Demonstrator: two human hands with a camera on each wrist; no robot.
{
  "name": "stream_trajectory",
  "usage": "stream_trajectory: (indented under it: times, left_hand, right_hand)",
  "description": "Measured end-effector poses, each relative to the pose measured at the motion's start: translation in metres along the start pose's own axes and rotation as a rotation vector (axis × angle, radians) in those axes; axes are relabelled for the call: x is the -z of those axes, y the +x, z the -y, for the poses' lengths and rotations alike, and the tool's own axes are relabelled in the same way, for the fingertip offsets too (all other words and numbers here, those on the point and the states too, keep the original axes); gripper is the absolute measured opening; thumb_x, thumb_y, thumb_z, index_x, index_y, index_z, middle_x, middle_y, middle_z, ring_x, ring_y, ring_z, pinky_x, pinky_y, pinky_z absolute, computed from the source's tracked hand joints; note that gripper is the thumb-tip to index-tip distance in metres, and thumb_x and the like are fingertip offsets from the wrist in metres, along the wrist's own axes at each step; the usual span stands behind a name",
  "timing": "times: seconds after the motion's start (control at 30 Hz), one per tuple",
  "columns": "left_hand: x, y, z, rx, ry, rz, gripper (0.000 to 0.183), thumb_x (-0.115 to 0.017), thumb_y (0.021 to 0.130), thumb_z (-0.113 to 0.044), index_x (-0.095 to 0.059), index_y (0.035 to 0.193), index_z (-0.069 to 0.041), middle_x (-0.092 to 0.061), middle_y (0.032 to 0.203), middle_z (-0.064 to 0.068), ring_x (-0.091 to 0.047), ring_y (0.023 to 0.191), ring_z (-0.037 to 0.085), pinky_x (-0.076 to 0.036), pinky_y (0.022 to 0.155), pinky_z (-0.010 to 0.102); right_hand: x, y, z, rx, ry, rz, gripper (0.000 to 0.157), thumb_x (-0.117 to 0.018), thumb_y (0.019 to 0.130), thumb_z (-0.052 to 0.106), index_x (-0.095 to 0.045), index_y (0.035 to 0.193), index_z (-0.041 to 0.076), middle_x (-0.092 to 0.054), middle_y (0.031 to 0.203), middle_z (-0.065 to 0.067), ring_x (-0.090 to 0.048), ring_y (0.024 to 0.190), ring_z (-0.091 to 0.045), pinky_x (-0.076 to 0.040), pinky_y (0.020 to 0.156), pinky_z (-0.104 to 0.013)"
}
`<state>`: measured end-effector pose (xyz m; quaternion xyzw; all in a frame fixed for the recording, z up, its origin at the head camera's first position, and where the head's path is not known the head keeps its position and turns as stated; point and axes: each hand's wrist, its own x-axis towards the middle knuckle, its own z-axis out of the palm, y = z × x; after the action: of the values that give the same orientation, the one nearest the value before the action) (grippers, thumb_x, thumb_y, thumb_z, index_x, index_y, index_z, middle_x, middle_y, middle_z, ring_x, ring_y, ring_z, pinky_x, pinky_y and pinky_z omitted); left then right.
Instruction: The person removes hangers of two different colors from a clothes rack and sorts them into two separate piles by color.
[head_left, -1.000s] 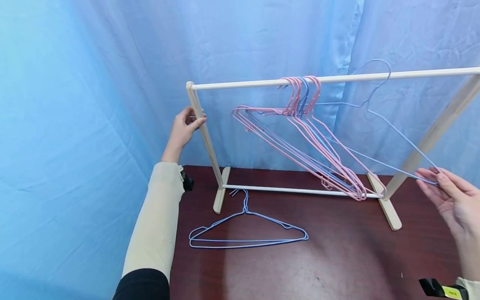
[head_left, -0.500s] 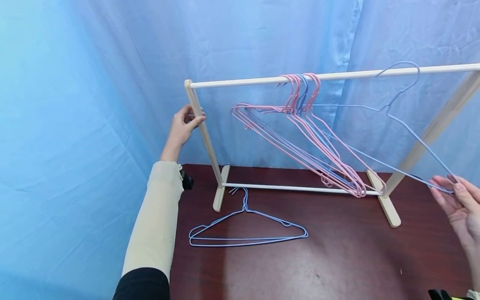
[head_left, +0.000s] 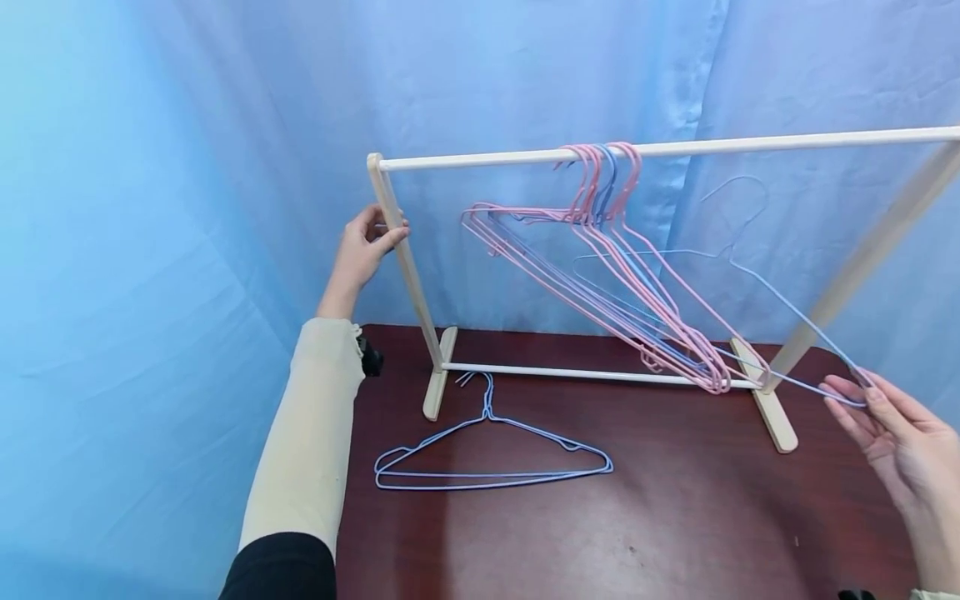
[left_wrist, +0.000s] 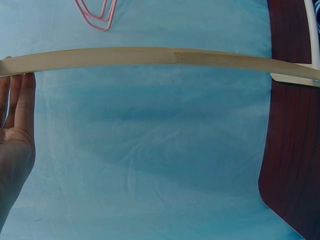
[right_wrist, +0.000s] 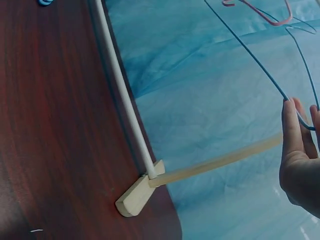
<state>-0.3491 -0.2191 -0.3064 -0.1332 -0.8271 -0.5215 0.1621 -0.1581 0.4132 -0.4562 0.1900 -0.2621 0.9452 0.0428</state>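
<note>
At the left my left hand (head_left: pixel 360 254) grips the wooden side post (head_left: pixel 411 271) of a clothes rack, fingers behind it and thumb in front. My right hand (head_left: pixel 903 446) pinches one lower corner of a blue wire hanger (head_left: pixel 791 308). This hanger's hook shows below the white top rail (head_left: pixel 772 146), apart from it, and its far end passes behind the hung hangers in the head view. Several pink hangers (head_left: pixel 667 304) and blue ones hang bunched by their hooks at the rail's middle. In the right wrist view, the fingers (right_wrist: pixel 291 127) hold the blue wire's bend.
Blue wire hangers (head_left: pixel 495 483) lie stacked flat on the dark red table (head_left: pixel 675 533) in front of the rack. A white lower rail (head_left: pixel 555 372) joins wooden feet (head_left: pixel 772 421). Blue curtain (head_left: pixel 187 208) hangs behind and at the left.
The blue hanger in my right hand went right, then back left and down; its hook, earlier overlapping the top rail, is now below it. My left hand keeps its grip on the post.
</note>
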Motion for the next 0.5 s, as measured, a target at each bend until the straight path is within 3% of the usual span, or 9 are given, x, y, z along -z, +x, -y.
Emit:
stream_trajectory:
  times: [0.2,0.5]
  left_hand:
    - [-0.001,0.003,-0.002,-0.004,-0.001,-0.01,0.039,-0.066,0.097,-0.029,-0.059,0.131,-0.012,-0.066,0.122,0.014,-0.065,0.108,0.02,-0.054,0.102,0.043]
    - [-0.001,0.003,0.001,-0.001,0.002,-0.007,0.039,-0.066,0.097,-0.029,-0.059,0.132,-0.012,-0.066,0.123,0.014,-0.064,0.109,0.021,-0.054,0.101,0.043]
  right_hand:
    - [0.006,-0.001,-0.005,-0.094,0.043,0.04,0.049,-0.012,0.103,-0.011,-0.048,0.136,-0.018,-0.059,0.118,-0.043,-0.061,0.114,-0.051,-0.052,0.095,-0.053]
    - [0.011,-0.003,-0.019,-0.159,-0.075,-0.008,0.048,-0.018,0.104,-0.011,-0.052,0.137,-0.011,-0.065,0.116,-0.036,-0.066,0.114,-0.041,-0.055,0.093,-0.047]
